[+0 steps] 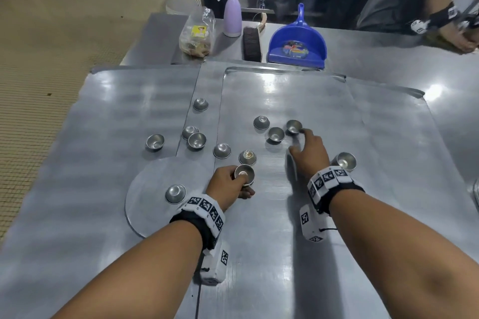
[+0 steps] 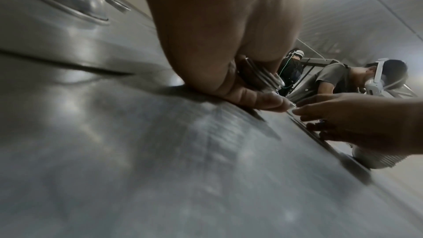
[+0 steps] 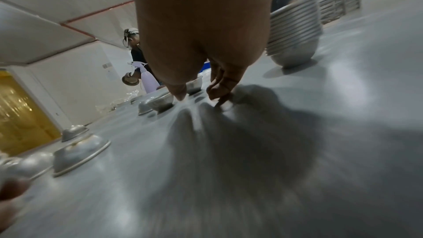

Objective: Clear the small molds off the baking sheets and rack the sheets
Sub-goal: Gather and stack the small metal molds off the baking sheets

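Your left hand [image 1: 229, 184] grips a stack of molds [image 1: 244, 175]; your right hand [image 1: 308, 151], fingers spread, touches a mold [image 1: 294, 127] ahead of it.

We saw our right hand [image 3: 201, 42] reaching down over the baking sheet [image 3: 251, 169], thumb and fingers [image 3: 219, 86] spread apart and pointing at the metal, holding nothing. Just beyond the thumb tip sat two upright small molds [image 3: 160, 103], one behind the other. Toward the sheet's left edge more molds lay upside down [image 3: 77, 153], one with a brownish smear. A tall stack of nested molds [image 3: 295, 35] stood near the far right. A lilac spray bottle [image 3: 147, 77] rose at the far edge, a person [image 3: 135, 46] behind it.
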